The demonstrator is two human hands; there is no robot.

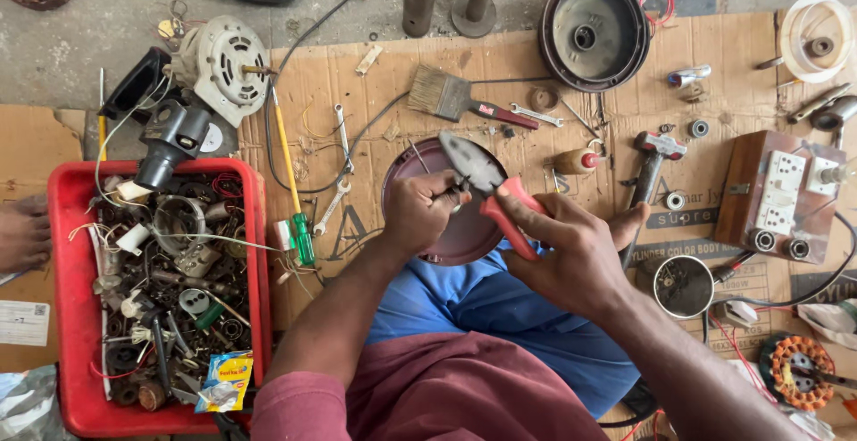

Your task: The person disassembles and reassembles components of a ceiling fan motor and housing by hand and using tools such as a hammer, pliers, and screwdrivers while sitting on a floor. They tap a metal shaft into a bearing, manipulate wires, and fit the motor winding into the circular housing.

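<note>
Over my lap, right hand (571,258) grips red-handled pliers (486,187), jaws nearly closed; left hand (420,213) pinches a small part at the tips, too small to identify. Best I keep the part steady above the maroon cover (411,160) and squeeze gently.

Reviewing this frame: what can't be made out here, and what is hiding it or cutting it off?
All in the head view:
- What the left hand pinches at the pliers tip: too small, covered by fingers.
- Lower part of the maroon round cover: hidden behind both hands; the right hand covers the pliers' handle ends.
- Contents of the red bin: tangled, too small to sort.
- Copper-wound stator: cut by the right edge.
</note>
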